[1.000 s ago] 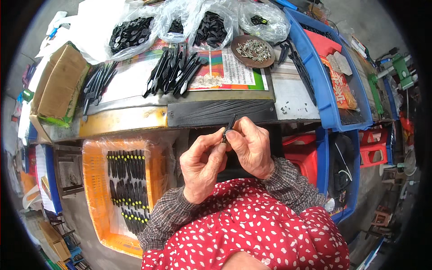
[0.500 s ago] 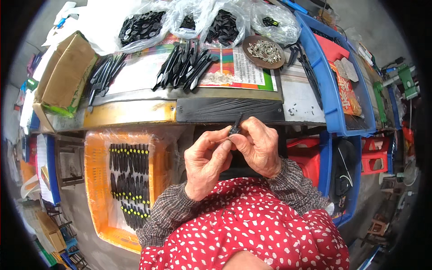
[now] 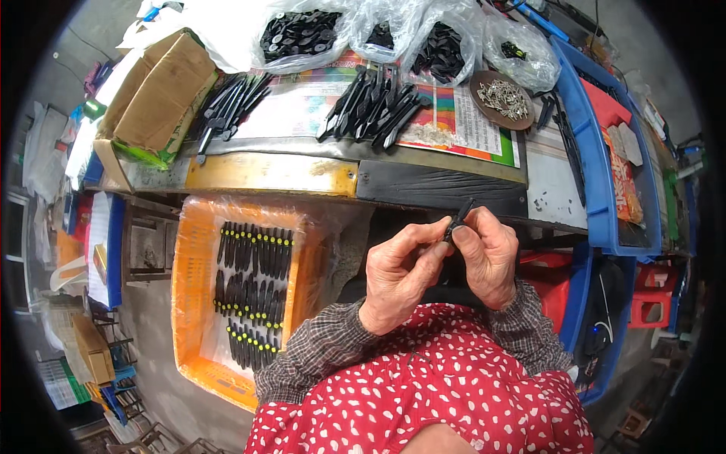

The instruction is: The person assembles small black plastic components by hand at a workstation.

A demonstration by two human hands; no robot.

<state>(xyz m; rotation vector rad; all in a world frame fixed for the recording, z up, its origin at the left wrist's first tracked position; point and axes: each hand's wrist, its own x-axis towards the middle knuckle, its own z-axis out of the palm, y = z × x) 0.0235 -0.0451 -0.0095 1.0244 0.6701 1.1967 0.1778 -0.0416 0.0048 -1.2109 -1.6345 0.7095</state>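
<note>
Between my fingertips, just off the table's front edge, is a small slender black plastic piece (image 3: 462,213). My left hand (image 3: 401,274) pinches its lower end between thumb and fingers. On the other side my right hand (image 3: 488,256) grips it too, thumb and forefinger closed on it. The piece slants up to the right, and its lower part is covered by my fingers. Beyond my hands, on the table, lies a pile of long black plastic strips (image 3: 370,106). A brown round dish (image 3: 479,92) farther right holds many small metal pins (image 3: 504,100).
An orange crate (image 3: 185,303) at lower left holds rows of black pieces with yellow dots (image 3: 254,250). Clear bags of black parts (image 3: 299,34) line the back. More strips (image 3: 231,106) lie beside a cardboard box (image 3: 151,94). A blue tray (image 3: 605,204) stands right.
The whole view has swung left, so the table and crate appear farther right. Both hands still hold the black piece, which now leans more to the right.
</note>
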